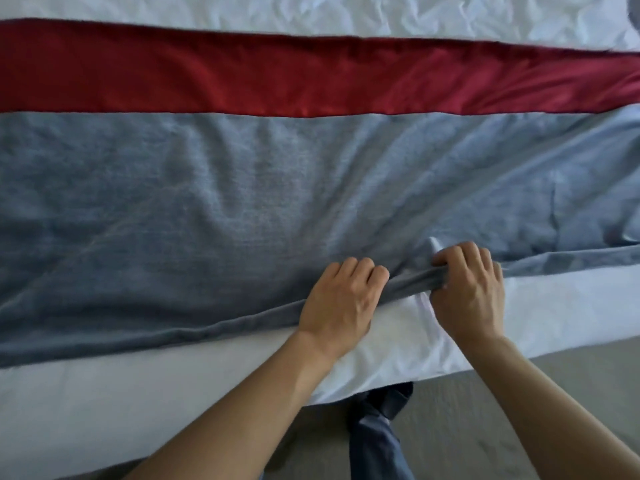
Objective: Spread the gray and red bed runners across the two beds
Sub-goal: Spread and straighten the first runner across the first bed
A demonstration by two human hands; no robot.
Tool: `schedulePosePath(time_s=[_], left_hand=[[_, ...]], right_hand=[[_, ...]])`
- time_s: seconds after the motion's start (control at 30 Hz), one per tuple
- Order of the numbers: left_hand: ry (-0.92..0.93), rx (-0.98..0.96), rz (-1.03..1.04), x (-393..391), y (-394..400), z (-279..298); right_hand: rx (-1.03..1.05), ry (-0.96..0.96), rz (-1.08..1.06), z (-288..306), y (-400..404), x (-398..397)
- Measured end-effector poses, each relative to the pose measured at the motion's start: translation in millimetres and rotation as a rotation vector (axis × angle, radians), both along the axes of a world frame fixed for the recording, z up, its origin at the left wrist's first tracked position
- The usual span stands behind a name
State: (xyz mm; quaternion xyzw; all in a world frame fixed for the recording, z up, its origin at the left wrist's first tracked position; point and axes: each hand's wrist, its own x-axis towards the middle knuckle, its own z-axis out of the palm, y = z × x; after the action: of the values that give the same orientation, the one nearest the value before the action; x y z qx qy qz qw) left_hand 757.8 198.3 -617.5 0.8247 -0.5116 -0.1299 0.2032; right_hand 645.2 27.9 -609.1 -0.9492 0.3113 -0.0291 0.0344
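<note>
Floor: grey carpet [485, 410] at the bottom of the view, with a trouser leg and dark shoe [381, 403] tucked up against the bed's foot.
Bed: white sheet [173, 393] runs as a bare strip along the near edge, and more white bedding shows beyond the far edge of the runners.
Left hand: the left hand [341, 299] is clenched around the near hem of the gray runner, knuckles up, fingers curled under the cloth.
Right hand: the right hand [471, 289] sits just beside it, grasping the same hem, and the fabric is bunched into a tight rope between the two fists.
Gray runner: the gray runner [207, 202] lies wide across the bed, its near edge close to the mattress edge; creases fan out from the grip toward the far right.
Red runner: the red runner [242, 81] lies flat beyond it, a shiny band whose near edge meets the gray one's far edge; whether they overlap or are stitched together, I can't quite tell.
Handling: soft, limp, light cloth, I'd judge, knitted or towel-like, so it drags and wrinkles rather than slides as a sheet.
Where to hold: best taken along the hem with hands spread well apart, since a close grip only gathers it.
</note>
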Motion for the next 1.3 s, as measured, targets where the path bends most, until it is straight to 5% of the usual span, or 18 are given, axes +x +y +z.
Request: schedulePosePath(time_s=[0.27,0.57,1.3], left_hand=[[-0.021,0.136,0.037,-70.6,-56.4,6.3],[-0.018,0.171,0.110,-120.5,-136.2,5.7],[-0.036,0.139,-0.060,-192.4,-337.7,-6.5]], right_hand=[[0.087,-0.125,0.255,-14.6,-31.6,-61.2],[0.055,-0.105,0.290,-14.8,-115.8,-115.3],[0.057,-0.116,0.034,-30.1,-276.2,-183.2]])
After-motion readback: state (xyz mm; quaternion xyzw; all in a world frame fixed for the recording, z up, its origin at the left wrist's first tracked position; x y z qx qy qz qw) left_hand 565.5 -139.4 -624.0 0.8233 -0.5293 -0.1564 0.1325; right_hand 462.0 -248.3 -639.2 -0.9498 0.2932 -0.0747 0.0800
